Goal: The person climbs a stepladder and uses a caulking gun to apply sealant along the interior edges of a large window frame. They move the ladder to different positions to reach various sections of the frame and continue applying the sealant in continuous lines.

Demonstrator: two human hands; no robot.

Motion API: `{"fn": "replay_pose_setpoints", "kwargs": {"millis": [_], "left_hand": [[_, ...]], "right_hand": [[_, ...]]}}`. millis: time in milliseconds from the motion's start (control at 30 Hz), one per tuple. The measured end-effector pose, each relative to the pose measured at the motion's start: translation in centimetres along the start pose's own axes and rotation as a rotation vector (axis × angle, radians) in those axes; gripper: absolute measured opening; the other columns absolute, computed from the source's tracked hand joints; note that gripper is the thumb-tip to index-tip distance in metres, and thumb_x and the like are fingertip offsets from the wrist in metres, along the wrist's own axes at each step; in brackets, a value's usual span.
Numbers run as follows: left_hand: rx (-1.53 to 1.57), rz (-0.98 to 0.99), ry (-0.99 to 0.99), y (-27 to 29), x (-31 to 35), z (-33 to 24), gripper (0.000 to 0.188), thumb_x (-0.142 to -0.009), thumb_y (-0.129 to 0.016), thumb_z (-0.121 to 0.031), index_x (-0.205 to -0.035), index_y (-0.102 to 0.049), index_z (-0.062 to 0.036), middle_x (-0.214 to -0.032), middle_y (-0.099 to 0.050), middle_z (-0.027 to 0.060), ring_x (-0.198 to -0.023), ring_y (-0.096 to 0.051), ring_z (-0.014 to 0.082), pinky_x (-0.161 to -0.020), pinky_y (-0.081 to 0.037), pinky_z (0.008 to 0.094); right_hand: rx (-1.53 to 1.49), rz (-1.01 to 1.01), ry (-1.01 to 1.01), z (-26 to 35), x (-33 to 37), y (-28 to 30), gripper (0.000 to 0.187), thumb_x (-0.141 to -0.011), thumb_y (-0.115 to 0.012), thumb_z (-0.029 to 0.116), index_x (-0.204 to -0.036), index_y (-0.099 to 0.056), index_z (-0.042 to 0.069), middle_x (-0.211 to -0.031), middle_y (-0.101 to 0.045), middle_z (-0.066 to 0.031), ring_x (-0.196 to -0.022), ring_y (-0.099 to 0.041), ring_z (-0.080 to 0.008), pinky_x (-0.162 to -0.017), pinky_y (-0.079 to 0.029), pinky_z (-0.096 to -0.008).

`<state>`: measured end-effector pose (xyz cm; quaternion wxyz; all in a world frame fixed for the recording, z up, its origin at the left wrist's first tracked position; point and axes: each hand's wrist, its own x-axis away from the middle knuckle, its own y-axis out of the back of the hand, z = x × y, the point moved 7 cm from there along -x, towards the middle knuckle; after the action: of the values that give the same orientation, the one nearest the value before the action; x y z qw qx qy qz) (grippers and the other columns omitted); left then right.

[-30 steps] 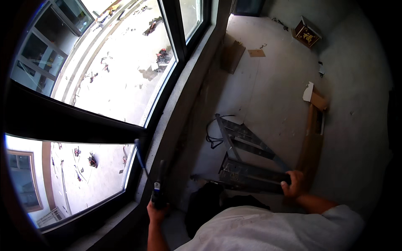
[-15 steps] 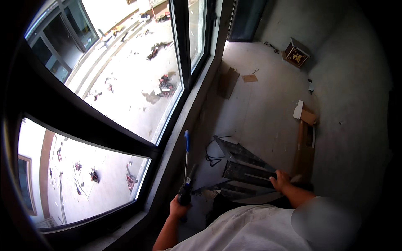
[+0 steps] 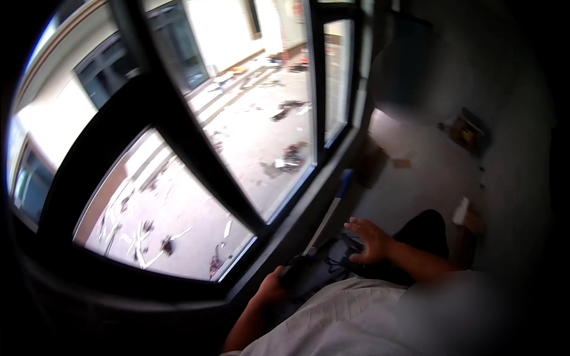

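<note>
My left hand [image 3: 273,288] is closed around the dark grip of a long tool, low beside the window sill. A pale rod [image 3: 324,225] runs up and away from that grip and ends in a blue tip [image 3: 344,183]; blur hides the tool's exact kind. My right hand [image 3: 373,242] is open with fingers spread, holding nothing, in front of my body. Just left of it and below is a black looped cord or strap [image 3: 337,258] against a dark grey surface, perhaps part of the stepladder, mostly hidden in shadow.
A dark-framed window [image 3: 261,228] and its sill fill the left, with a littered yard [image 3: 249,139] outside. My dark-clothed knee [image 3: 428,228] is raised to the right. Cardboard [image 3: 470,218] lies by the right wall; a dark box [image 3: 466,132] stands farther back.
My right hand has let go of the black stepladder and moved left, fingers spread. The view has swung toward the window, and a knee has come up. My left hand still grips the tool.
</note>
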<state>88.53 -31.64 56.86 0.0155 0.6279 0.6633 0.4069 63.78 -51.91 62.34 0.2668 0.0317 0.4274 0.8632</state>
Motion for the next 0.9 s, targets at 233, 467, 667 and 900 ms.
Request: {"fn": "replay_pose_setpoints", "kwargs": {"millis": [233,467,667,900], "left_hand": [[-0.047,0.029,0.024,2.0,4.5,-6.1,0.048,-0.069,-0.079,-0.018,-0.110,-0.055,-0.0105,-0.099,-0.066,0.0152,-0.100,-0.063,0.0338,-0.088,-0.048,0.0427],[-0.059,-0.099,0.059,4.5,8.2,-6.2,0.051,-0.068,-0.081,-0.021,-0.111,-0.056,-0.0099,-0.104,-0.067,0.0157,-0.104,-0.063,0.0345,-0.090,-0.048,0.0424],[-0.029,-0.803,-0.612,6.5,14.0,-8.6,0.036,-0.081,-0.075,-0.020,-0.110,-0.060,-0.0064,-0.106,-0.065,0.0145,-0.099,-0.065,0.0270,-0.086,-0.053,0.0375],[0.873,-0.378,-0.186,7.7,11.3,-0.6,0.053,-0.084,-0.076,-0.023,-0.126,-0.050,-0.0040,-0.108,-0.064,0.0115,-0.101,-0.063,0.0217,-0.089,-0.052,0.0376]], "right_hand": [[-0.117,0.706,0.139,7.4,-7.3,-4.7,0.056,-0.076,-0.077,0.031,-0.127,-0.062,0.014,-0.119,-0.064,-0.0150,-0.112,-0.060,-0.0303,-0.096,-0.048,-0.0385],[-0.188,0.922,-0.137,6.7,-8.1,-9.5,0.024,-0.084,-0.074,0.029,-0.099,-0.071,0.011,-0.086,-0.070,-0.0072,-0.080,-0.067,-0.0180,-0.078,-0.055,-0.0323],[-0.881,0.555,-0.322,2.0,-8.0,-8.8,0.012,-0.087,-0.069,0.020,-0.091,-0.068,0.009,-0.086,-0.068,-0.0051,-0.076,-0.066,-0.0160,-0.067,-0.055,-0.0326],[0.753,-0.138,0.573,5.0,-5.7,-0.4,0.011,-0.078,-0.064,0.009,-0.089,-0.060,0.007,-0.076,-0.055,-0.0068,-0.067,-0.060,-0.0252,-0.059,-0.053,-0.0335]]}}
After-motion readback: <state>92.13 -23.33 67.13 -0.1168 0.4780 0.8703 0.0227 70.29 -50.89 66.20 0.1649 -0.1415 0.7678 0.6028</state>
